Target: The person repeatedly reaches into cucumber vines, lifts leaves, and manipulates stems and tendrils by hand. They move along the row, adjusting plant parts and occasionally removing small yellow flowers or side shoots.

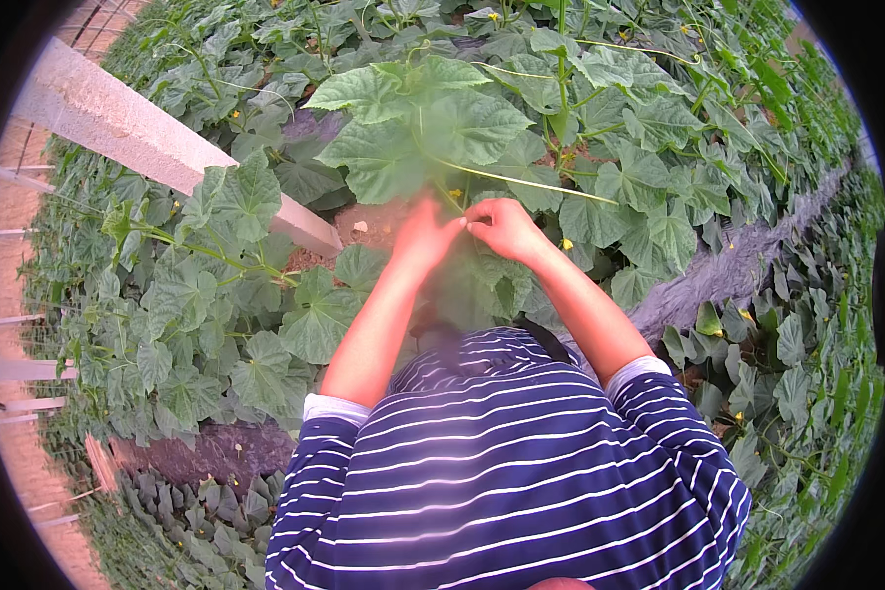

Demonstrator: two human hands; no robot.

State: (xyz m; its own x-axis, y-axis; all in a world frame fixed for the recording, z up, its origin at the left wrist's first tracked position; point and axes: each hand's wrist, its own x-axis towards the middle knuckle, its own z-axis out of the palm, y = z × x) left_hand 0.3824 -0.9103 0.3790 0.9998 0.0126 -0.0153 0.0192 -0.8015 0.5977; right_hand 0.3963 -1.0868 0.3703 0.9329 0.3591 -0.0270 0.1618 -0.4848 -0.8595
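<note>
Both hands meet in front of my body at the thin green stem [462, 198] of a cucumber vine. My left hand [422, 234] has its thumb against the stem, its fingers partly lost in a blurred patch. Thumb and forefinger of my right hand [507, 227] are pinched together on the same stem, their tips touching or nearly touching the left thumb. Broad cucumber leaves [479, 122] spread just beyond the hands. A pale, straight tendril [523, 181] runs to the right above my right hand. Exactly how the stem lies between the fingertips is hidden.
A pale concrete post [140, 122] slants in from the upper left, its foot near my left hand. A leafy vine shoot [214, 254] reaches out at the left. Dark plastic mulch [737, 251] crosses at the right. Bare soil [372, 223] shows beyond my left hand.
</note>
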